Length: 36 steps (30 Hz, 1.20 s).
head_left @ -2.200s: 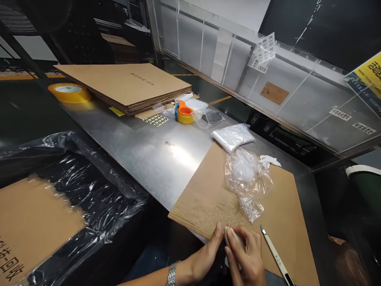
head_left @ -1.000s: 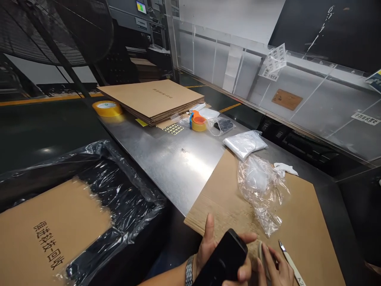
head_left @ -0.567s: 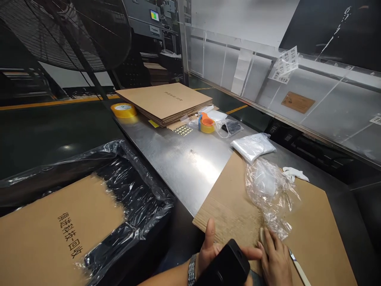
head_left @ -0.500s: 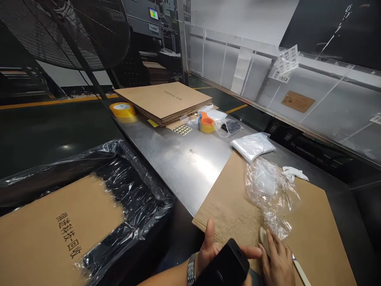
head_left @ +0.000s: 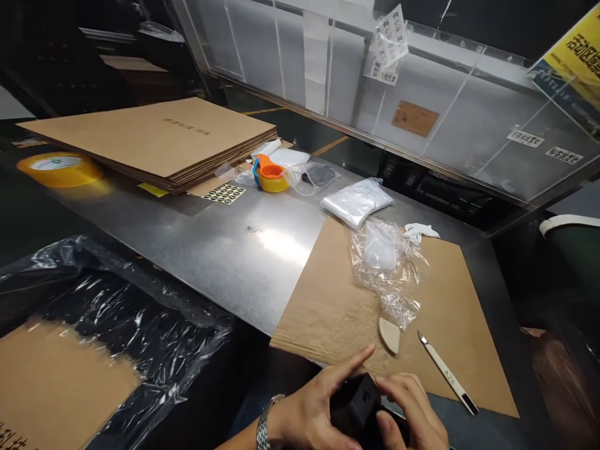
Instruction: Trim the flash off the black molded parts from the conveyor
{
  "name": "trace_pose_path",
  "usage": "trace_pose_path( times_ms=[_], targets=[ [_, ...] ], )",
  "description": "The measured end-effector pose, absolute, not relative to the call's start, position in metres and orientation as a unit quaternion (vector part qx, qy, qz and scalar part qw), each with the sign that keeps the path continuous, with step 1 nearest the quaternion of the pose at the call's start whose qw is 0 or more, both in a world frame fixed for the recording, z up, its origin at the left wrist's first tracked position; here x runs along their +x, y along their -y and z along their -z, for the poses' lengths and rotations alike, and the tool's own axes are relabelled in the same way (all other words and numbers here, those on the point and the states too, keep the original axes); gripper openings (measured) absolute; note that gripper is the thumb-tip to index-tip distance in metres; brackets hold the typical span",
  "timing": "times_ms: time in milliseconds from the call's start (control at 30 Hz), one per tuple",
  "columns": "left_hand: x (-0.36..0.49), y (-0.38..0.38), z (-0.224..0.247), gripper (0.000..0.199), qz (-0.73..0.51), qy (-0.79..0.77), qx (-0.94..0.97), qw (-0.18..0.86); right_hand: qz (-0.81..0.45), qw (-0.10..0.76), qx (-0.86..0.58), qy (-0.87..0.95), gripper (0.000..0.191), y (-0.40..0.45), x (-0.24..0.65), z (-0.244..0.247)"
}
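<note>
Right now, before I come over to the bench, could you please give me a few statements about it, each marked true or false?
1. The left hand and the right hand are both on the black object. True.
2. The white tool marked A26 lies to the right of the beige wedge. True.
3. The right hand is gripping the beige wedge. False: it lies on the cardboard sheet.
4. The orange-and-blue tape dispenser stands on top of the cardboard stack. False: it stands on the metal table, beside the stack.
5. A silver-coloured band is on the left wrist. True.
</note>
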<state>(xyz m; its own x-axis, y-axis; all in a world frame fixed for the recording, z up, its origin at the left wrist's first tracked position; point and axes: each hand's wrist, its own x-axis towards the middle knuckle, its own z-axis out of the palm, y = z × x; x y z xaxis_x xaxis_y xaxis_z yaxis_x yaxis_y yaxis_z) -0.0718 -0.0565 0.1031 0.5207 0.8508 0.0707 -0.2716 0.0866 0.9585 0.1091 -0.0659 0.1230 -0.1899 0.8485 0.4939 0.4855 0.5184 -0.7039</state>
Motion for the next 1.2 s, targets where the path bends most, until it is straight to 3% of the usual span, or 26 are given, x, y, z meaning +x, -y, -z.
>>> trace_pose_path(
  times_ms=[200,367,633,767,967,1100,1200],
  targets=[
    [-0.067,0.057,-0.095,0.089,-0.414,-0.284,0.6,0.623,-0.213,0.363,-0.396,0.816,0.033,0.063,0.121,-0.126],
    [-0.06,0.054,-0.088,0.102,-0.489,-0.233,0.658,0.523,-0.22,0.372,-0.443,0.785,0.048,0.072,0.115,-0.121],
    [-0.058,0.065,-0.085,0.094,-0.457,-0.293,0.692,0.475,-0.211,0.387,-0.475,0.762,0.05,0.081,0.105,-0.115],
    [-0.063,0.068,-0.097,0.086,-0.419,-0.313,0.645,0.558,-0.332,0.394,-0.437,0.737,0.047,0.07,0.117,-0.119],
    [-0.054,0.063,-0.108,0.056,-0.32,-0.237,0.35,0.848,-0.567,0.473,-0.359,0.571,0.052,0.055,0.126,-0.113],
    [-0.036,0.07,-0.097,0.058,-0.31,-0.214,0.154,0.914,-0.627,0.449,-0.328,0.546,0.053,0.057,0.13,-0.103],
    [-0.03,0.072,-0.095,0.064,-0.277,-0.198,0.158,0.927,-0.623,0.438,-0.342,0.55,0.048,0.059,0.134,-0.102]
  ],
)
